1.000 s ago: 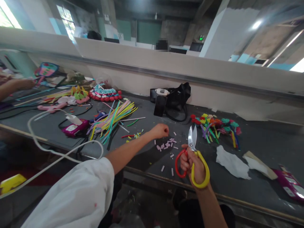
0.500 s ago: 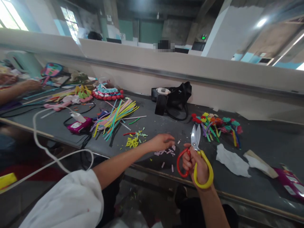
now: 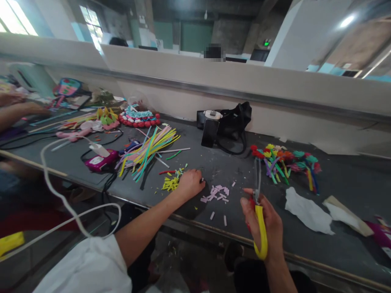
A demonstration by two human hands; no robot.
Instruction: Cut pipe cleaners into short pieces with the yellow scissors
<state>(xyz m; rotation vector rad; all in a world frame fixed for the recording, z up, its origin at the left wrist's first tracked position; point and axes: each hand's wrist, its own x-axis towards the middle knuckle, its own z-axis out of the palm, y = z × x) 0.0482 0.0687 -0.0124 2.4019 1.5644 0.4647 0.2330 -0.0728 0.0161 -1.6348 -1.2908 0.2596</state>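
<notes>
My right hand (image 3: pixel 270 224) is closed round the scissors (image 3: pixel 260 228), which have one red and one yellow handle. Their blades (image 3: pixel 257 175) point away from me, seen nearly edge-on. My left hand (image 3: pixel 192 184) rests low over the table with its fingers curled in. A small dark spot shows at its fingertips, too small to name. Just left of that hand lies a heap of short yellow pieces (image 3: pixel 169 183), with a few green bits behind it. Between my hands lie short pale purple pieces (image 3: pixel 216 192), loosely scattered.
Long colored fuzzy stems (image 3: pixel 155 148) lie left of center. Flowers made of such stems (image 3: pixel 284 158) lie to the right, near torn white paper (image 3: pixel 308 211). A black bag (image 3: pixel 235 122) with a phone (image 3: pixel 209 133) stands behind. Another person's arm (image 3: pixel 21 112) is at far left.
My left hand has drawn left, off the pale purple pieces to beside the yellow ones, and its fingers have curled. My right hand has turned the scissors edge-on, and their blades have come closer together.
</notes>
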